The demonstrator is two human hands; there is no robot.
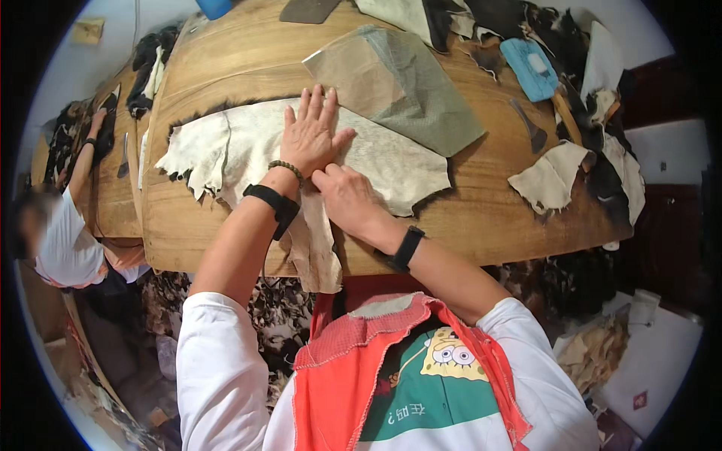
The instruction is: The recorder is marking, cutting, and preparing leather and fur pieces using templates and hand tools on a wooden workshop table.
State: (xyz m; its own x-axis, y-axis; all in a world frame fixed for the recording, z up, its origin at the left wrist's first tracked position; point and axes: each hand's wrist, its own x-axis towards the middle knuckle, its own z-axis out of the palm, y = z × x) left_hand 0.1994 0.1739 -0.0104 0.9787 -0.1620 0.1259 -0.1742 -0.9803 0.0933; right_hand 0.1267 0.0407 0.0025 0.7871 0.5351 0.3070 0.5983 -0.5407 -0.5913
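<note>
A pale animal pelt (398, 154) lies skin side up on the wooden table, dark fur showing along its edges. My left hand (308, 135) presses flat on its middle, fingers spread. Just right of that wrist, my right hand (350, 199) is closed, its curled fingertips at the pelt's lower part, gripping it; the exact pinch is partly hidden. A narrow flap of the pelt (316, 252) runs down beneath my left wrist and hangs over the table's near edge.
A translucent greenish sheet (436, 120) lies just beyond the pelt. To the right are a dark flat-bladed tool (529, 128), a blue pad (529, 69), a pale pelt scrap (551, 177) and piled furs (594, 180). Another person's arm (81, 161) reaches over furs at the far left.
</note>
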